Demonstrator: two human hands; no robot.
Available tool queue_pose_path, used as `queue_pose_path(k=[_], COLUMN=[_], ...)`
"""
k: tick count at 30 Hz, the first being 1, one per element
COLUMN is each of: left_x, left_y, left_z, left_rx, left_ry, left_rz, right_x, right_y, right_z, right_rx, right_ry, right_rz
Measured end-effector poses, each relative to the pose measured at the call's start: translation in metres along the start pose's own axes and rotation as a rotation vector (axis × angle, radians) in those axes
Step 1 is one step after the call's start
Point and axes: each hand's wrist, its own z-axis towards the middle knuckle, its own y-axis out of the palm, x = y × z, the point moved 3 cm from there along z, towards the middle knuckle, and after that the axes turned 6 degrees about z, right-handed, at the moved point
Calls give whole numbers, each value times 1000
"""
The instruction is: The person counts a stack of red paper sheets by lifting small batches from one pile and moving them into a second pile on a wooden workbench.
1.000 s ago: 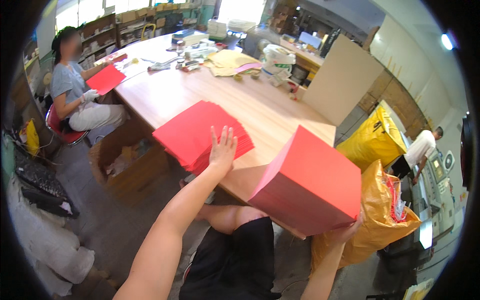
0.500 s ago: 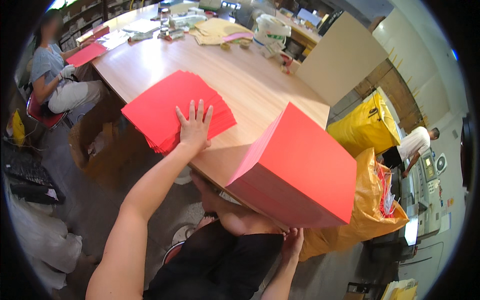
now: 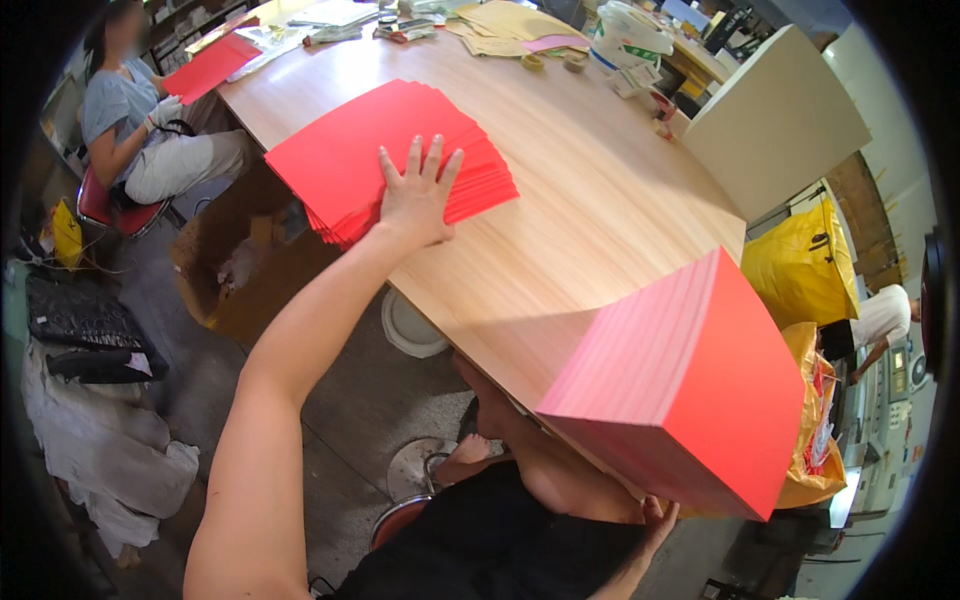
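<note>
A fanned pile of red sheets (image 3: 375, 135) lies on the wooden table (image 3: 560, 200). My left hand (image 3: 415, 198) rests flat on its near right part, fingers spread. To the right, at the table's near edge, stands a tall block of red sheets (image 3: 740, 390) with pinkish cut edges facing left. My right hand (image 3: 652, 530) is low beside the near bottom edge of this block. Its fingers look slightly apart, partly hidden, and I cannot make out anything in them.
A seated person (image 3: 125, 130) handles a red sheet (image 3: 212, 68) at the far left. Below the table's left edge is a cardboard box (image 3: 215, 270). Yellow bags (image 3: 800, 265) stand at the right, near a pale upright board (image 3: 780, 120). A white bucket (image 3: 630, 38) sits at the back.
The view has shifted, so the table and both stacks sit differently in it. The tall block looks turned, showing more of its left cut side. My left hand stays on the fanned pile.
</note>
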Motion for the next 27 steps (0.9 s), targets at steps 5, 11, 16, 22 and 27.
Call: queue_pose_path(k=[5,11,16,22,27], left_x=[-70,-146,-176,-173,-104], left_y=[23,53,67,64,73], left_z=[53,95,121,129,108], left_rx=[-21,-50,-46,-41,105], left_ry=[-32,-134,-128,-93,-193], left_rz=[38,119,113,132,174], right_x=[-16,-16,6,34,46], right_y=[-19,-21,-71,-60,38], right_z=[-7,-13,2,3,-8], right_rx=[-116,-35,78,110,52], right_ry=[-43,2,-106,-160,-58], right_rz=[-43,28,78,221,178])
